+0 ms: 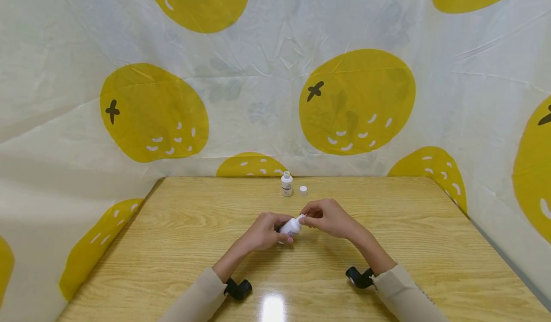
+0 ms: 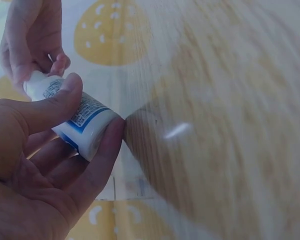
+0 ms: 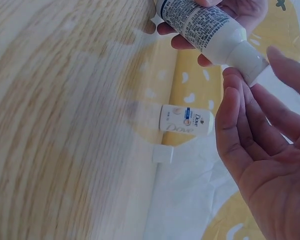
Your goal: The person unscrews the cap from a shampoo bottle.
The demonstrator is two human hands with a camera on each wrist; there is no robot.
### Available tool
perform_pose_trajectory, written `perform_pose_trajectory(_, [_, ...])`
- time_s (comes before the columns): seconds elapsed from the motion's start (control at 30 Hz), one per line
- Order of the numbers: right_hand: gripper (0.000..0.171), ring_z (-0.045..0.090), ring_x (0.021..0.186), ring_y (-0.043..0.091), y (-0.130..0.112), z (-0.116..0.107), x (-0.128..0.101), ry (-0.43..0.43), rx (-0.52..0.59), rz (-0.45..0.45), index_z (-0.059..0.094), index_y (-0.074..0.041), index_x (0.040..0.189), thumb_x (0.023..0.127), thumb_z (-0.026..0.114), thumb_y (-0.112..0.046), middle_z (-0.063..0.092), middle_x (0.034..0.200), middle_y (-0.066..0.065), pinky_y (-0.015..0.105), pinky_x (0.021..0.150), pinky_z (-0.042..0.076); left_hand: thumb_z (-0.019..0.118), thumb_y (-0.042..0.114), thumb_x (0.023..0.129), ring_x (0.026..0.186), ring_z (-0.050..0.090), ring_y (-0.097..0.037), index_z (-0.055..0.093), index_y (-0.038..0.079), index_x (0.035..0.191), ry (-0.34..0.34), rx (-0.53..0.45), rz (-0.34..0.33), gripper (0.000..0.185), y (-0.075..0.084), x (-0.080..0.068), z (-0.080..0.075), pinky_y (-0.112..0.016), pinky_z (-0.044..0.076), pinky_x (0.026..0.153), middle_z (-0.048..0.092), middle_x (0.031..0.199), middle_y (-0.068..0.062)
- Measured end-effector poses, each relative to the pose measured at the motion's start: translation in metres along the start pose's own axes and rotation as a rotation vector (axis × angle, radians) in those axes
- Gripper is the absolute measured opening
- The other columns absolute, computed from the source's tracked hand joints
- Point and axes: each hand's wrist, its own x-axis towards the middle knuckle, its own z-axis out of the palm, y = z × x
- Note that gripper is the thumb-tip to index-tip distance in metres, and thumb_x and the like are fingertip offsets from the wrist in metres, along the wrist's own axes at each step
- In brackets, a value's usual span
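One bottle between two hands, its neck toward the right

We see the bottle (image 1: 290, 227) near the middle of the table (image 1: 181, 255), tilted, with its neck aimed between one and two o'clock. The left hand (image 1: 266, 232) grips the body: in the left wrist view its thumb lies across the label, fingers curl beneath, and one fingertip meets the base. We judge this hold is for steadying, since it leaves the neck free. Whether the base touches the table we cannot tell.

The right hand (image 1: 330, 217) pinches the cap (image 3: 247, 62) between thumb and fingertips, coming in from about three o'clock. We take the tilt as a way to bring the cap within easy reach of those fingers, the two hands working against each other.

At twelve o'clock from the held bottle, near the table's far edge, a second bottle (image 1: 287, 187) stands upright, its neck bare. A loose cap (image 1: 303, 191) lies just beside it, at its three o'clock; we suppose it belongs there. Both sit well out of the hands' way. Behind hangs a patterned cloth (image 1: 254, 92).
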Motion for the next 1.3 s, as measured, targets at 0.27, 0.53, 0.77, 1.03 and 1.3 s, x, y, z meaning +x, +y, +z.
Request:
perform_pose_trajectory(0.27, [0.021, 0.065, 0.07, 0.011, 0.0018, 0.0007, -0.0001, -0.011, 0.017, -0.01, 0.077, -0.004, 0.104, 0.098, 0.072, -0.024, 0.076, 0.088, 0.015, 0.023, 0.062, 0.054, 0.083, 0.012, 0.087, 0.092, 0.068, -0.007, 0.074, 0.017, 0.126, -0.005, -0.001, -0.009, 0.04, -0.0005, 0.0001, 0.0008, -0.023, 0.055, 0.077, 0.078, 0.11, -0.001])
perform_pose_trajectory(0.53, [0.02, 0.069, 0.074, 0.013, 0.0027, -0.0001, 0.0002, -0.01, -0.003, -0.048, 0.077, -0.006, 0.105, 0.098, 0.073, -0.023, 0.077, 0.09, 0.003, 0.022, 0.066, 0.056, 0.082, 0.012, 0.088, 0.092, 0.068, -0.007, 0.074, 0.016, 0.127, -0.02, -0.028, -0.007, 0.04, -0.0007, 0.0002, -0.0002, -0.023, 0.055, 0.077, 0.078, 0.11, -0.002])
perform_pose_trajectory(0.77, [0.022, 0.065, 0.074, 0.006, 0.0009, -0.001, 0.0006, -0.008, -0.021, -0.037, 0.077, -0.005, 0.107, 0.097, 0.074, -0.025, 0.076, 0.089, 0.002, 0.022, 0.066, 0.055, 0.082, 0.012, 0.088, 0.089, 0.068, -0.007, 0.073, 0.015, 0.128, -0.022, -0.035, -0.009, 0.041, -0.0005, -0.0002, -0.0009, -0.022, 0.056, 0.073, 0.078, 0.108, -0.003])
perform_pose_trajectory(1.03, [0.019, 0.07, 0.072, 0.022, -0.0013, 0.0004, -0.0013, -0.021, 0.05, 0.013, 0.076, -0.005, 0.103, 0.097, 0.073, -0.023, 0.076, 0.087, 0.015, 0.024, 0.061, 0.055, 0.081, 0.01, 0.088, 0.081, 0.067, -0.004, 0.074, 0.015, 0.127, -0.026, -0.069, -0.008, 0.04, -0.0029, -0.0013, 0.001, -0.023, 0.059, 0.061, 0.077, 0.106, -0.005])
perform_pose_trajectory(1.3, [0.017, 0.07, 0.074, 0.028, -0.0007, -0.0004, -0.0012, -0.026, 0.049, -0.012, 0.076, -0.005, 0.102, 0.097, 0.074, -0.02, 0.076, 0.088, 0.016, 0.023, 0.062, 0.054, 0.081, 0.01, 0.089, 0.084, 0.067, -0.004, 0.073, 0.015, 0.129, -0.026, -0.058, -0.021, 0.041, -0.0008, -0.0019, 0.0001, -0.022, 0.058, 0.063, 0.077, 0.108, -0.004])
